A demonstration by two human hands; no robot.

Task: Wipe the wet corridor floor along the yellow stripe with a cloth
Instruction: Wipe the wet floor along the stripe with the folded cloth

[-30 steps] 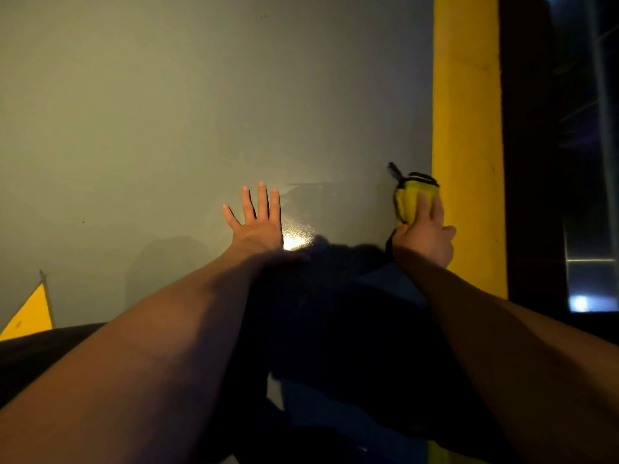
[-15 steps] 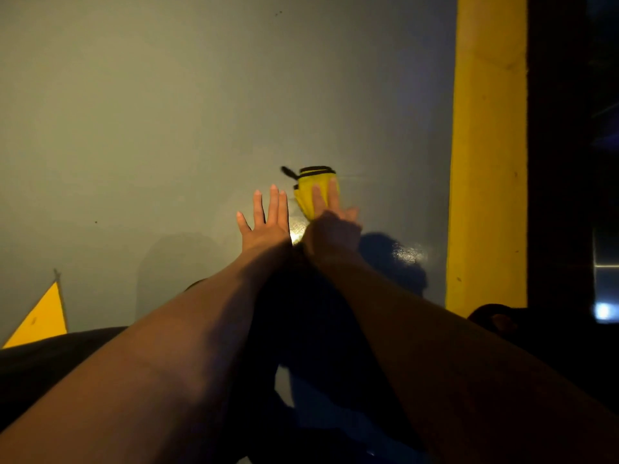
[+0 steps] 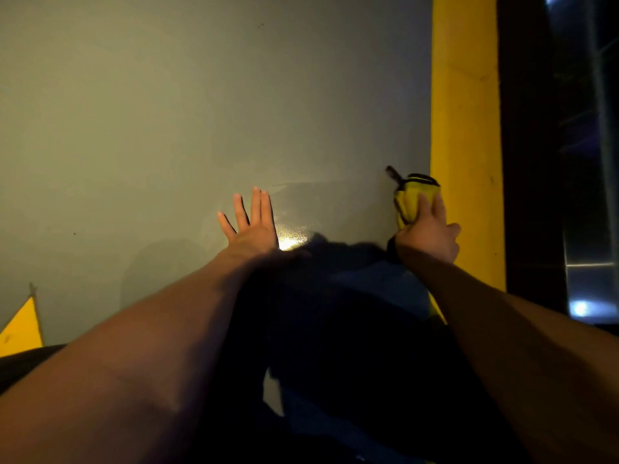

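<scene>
Cloth [image 3: 414, 195] is the yellow one with a dark edge, and we've got it bunched up on the grey floor [image 3: 167, 112], touching the inner edge of the yellow stripe [image 3: 465, 95] on the right. Our right hand [image 3: 428, 231] sits on top of it, fingers laid forward over the fabric and pressing it down; we can't really tell if the thumb is hooked round it or not. Our left hand [image 3: 253, 222] is flat on the floor well to the left of the cloth, fingers straight and spread, holding nothing. Between the two hands there's a shiny wet patch [image 3: 291, 241] catching the light just beside the left hand. Down in the bottom left corner we can see a yellow triangle [image 3: 21, 329] painted on the floor.
</scene>
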